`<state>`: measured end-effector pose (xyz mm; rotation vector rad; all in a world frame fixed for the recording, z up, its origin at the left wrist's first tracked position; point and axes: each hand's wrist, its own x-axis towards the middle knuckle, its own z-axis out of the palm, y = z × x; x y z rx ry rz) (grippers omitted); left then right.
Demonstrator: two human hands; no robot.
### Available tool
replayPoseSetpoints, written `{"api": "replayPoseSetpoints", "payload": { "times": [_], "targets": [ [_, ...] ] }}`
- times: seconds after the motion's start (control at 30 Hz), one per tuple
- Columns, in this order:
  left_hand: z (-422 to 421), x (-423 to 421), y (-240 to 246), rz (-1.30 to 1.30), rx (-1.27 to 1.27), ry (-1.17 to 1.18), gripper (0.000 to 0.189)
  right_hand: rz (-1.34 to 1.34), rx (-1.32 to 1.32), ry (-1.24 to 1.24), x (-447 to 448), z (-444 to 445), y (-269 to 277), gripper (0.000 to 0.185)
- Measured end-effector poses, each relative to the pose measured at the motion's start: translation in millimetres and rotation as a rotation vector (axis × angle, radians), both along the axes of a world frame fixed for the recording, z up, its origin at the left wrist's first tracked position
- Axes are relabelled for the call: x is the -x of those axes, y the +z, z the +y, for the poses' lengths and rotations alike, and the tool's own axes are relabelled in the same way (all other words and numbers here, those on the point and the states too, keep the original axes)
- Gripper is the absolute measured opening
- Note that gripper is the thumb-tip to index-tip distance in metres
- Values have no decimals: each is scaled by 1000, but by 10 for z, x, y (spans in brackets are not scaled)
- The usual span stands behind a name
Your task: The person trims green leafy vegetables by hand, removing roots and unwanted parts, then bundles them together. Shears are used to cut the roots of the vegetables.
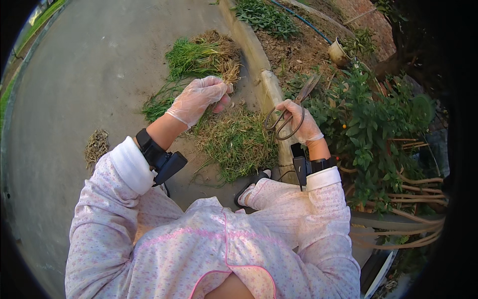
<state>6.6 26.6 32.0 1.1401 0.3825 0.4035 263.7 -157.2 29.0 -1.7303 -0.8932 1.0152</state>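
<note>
My left hand (203,98), in a clear plastic glove, is closed on a small bunch of green stalks; their pale root ends show near the fingertips. Just beyond it lies a pile of grassy green plants (194,56) with brown roots. My right hand (298,119), gloved too, holds metal scissors (307,88) by their large loop handles, the blades pointing up and away over the curb; whether the blades are apart is hard to tell. Below and between the hands spreads a heap of loose, mixed green and dry clippings (239,144) on the concrete.
A concrete curb (272,88) runs along the right of the pavement. Past it are leafy plants (358,123), soil, a pot (338,53), a blue hose (306,22) and bent brown tubes or stems (418,200). A small clump of dry roots (96,148) lies at the left.
</note>
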Motion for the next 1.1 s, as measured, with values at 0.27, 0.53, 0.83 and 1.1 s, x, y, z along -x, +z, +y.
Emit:
{"api": "replayPoseSetpoints", "payload": {
  "times": [0.27, 0.53, 0.83, 1.1],
  "targets": [
    [-65, 9, 64, 80, -15, 11, 21, 267, -160, -5, 517, 85, 276, 39],
    [89, 94, 234, 73, 11, 223, 16, -93, -17, 362, 904, 127, 171, 66],
    [227, 163, 139, 189, -290, 194, 13, -180, -84, 417, 972, 243, 54, 53],
    [153, 164, 89, 269, -504, 87, 17, -352, -108, 435, 1032, 368, 55, 51]
  ]
}}
